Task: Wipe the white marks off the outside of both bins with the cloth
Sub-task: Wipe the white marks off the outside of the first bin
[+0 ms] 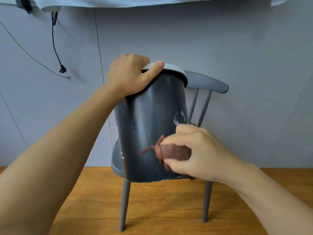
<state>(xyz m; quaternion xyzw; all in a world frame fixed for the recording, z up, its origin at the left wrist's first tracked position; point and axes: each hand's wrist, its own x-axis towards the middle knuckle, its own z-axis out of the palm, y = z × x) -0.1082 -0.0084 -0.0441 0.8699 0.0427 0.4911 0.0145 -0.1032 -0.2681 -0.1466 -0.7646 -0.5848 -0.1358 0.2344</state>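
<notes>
Bin point(150, 119), dark and round with a pale grey rim point(171, 67), stood tilted on the seat of a grey spindle-back chair point(210, 82), its top leaning toward 11 o'clock. Nearest the camera, at 4 o'clock from the bin's middle, the right hand point(194, 150) curled its fingers and thumb round a bunched reddish-brown cloth point(174, 151) and held it against the lower wall of the bin (a frayed thread trailed off the cloth toward 9 o'clock). White marks point(177, 118) showed on the bin's wall just above that hand, at 12 o'clock from it, with fainter ones along the left edge. Farther up, at 11 o'clock, the left hand point(128, 77) gripped the rim, thumb lying across its top and fingers curled over the far side. The chair stood on a wooden floor point(160, 209). Behind it rose a grey panelled wall point(254, 48), and a black cable point(55, 48) hung there at 10 o'clock.
</notes>
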